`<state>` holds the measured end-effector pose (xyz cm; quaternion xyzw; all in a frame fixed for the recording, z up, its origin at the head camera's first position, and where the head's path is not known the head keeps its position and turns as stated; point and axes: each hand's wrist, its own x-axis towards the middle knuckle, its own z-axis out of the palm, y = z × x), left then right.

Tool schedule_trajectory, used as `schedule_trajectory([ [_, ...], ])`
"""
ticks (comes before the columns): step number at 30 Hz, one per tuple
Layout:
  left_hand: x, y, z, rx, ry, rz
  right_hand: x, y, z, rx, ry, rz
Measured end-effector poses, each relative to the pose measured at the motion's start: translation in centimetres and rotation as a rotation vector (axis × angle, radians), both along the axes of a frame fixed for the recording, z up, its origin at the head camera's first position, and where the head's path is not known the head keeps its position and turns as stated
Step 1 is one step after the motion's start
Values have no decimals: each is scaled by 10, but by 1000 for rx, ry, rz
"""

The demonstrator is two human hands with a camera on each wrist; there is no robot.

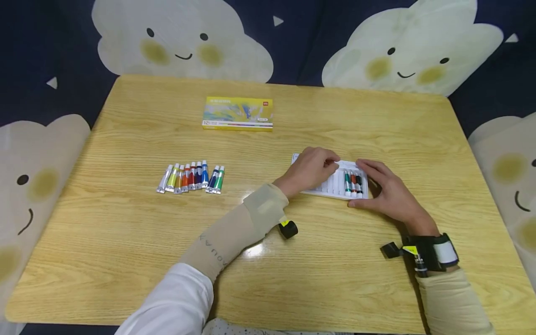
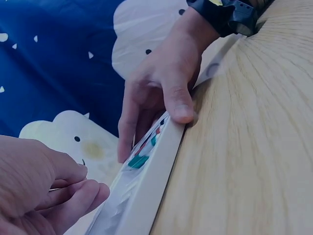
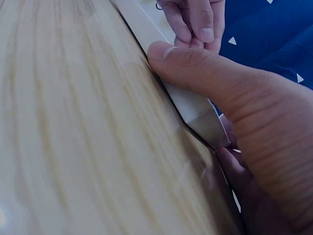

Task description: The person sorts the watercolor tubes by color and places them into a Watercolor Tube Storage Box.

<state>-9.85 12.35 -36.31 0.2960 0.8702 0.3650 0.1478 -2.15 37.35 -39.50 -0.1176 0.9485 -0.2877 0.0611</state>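
Observation:
A white plastic tray (image 1: pixel 336 184) with slots lies on the table, angled slightly. At its right end sit a green paint tube (image 1: pixel 347 184), an orange-red one (image 1: pixel 353 182) and a black one (image 1: pixel 359 184). My right hand (image 1: pixel 389 193) grips that end, thumb along the near edge and fingers at the far edge. Over the tray's left part hovers my left hand (image 1: pixel 309 168), hiding some slots. Its fingers are curled with the thumb against them in the left wrist view, and no object shows between them. The tray's side wall (image 3: pixel 183 105) appears under my right thumb in the right wrist view.
Several paint tubes (image 1: pixel 186 179) stand in a row left of the tray, with a dark blue tube (image 1: pixel 212 179) and a green tube (image 1: pixel 219 180) just beside them. A yellow paint box (image 1: pixel 237 114) lies farther back. Cloud-patterned cloth surrounds the wooden table (image 1: pixel 125 223).

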Motion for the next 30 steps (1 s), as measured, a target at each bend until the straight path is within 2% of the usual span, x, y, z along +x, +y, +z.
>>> schedule_trajectory([
  [12,-2,-31,5,43,-13,58,2,2,-5,9,-4,-3],
  [21,-4,-53,16,63,39,99,1,1,-3,20,-18,-16],
  [30,-2,-76,23,88,91,128,2,2,-1,17,-11,-8],
])
